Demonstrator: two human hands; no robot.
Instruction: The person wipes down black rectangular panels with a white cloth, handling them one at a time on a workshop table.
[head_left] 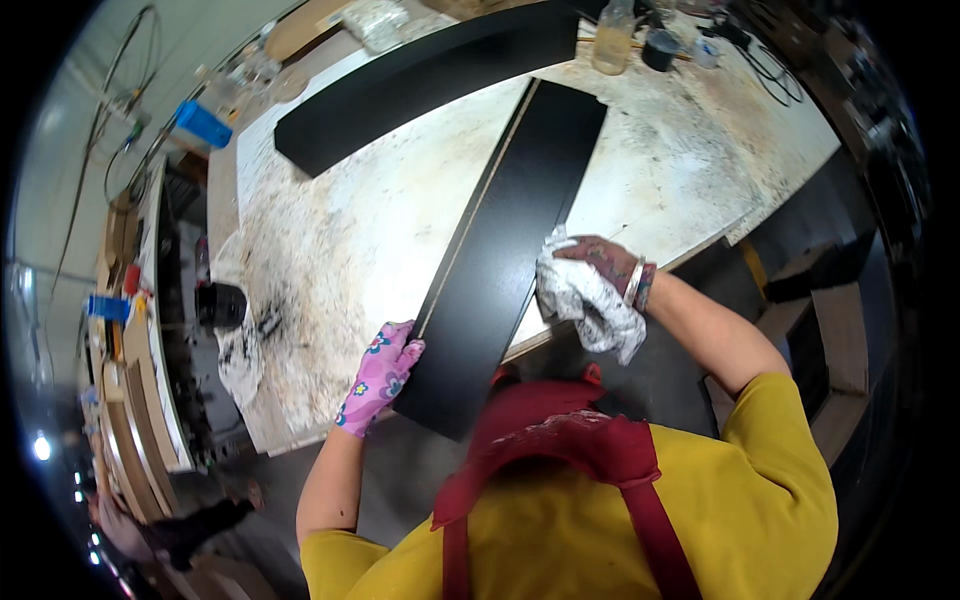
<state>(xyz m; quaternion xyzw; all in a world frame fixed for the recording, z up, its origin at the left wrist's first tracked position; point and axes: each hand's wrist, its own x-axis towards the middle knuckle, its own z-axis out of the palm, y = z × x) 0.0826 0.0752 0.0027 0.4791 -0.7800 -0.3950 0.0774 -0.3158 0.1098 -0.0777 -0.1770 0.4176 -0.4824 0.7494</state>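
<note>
- Closest to our eyes we see our own yellow shirt and one red apron with its strap.
- We count two black boards: one long black board lies lengthwise on the stained white workbench, its near end jutting past the bench edge toward us; a second black board lies crosswise at the far side, apart from the first.
- Our left hand, in one pink flowered glove, rests fingers together and flat against the long board's left edge near its near end, steadying rather than clasping it.
- Our right hand, wrist bent with bracelets showing, is closed around one crumpled white rag pressed at the board's right edge.
- Beyond, one clear bottle and one dark tape roll stand at the far edge.
</note>
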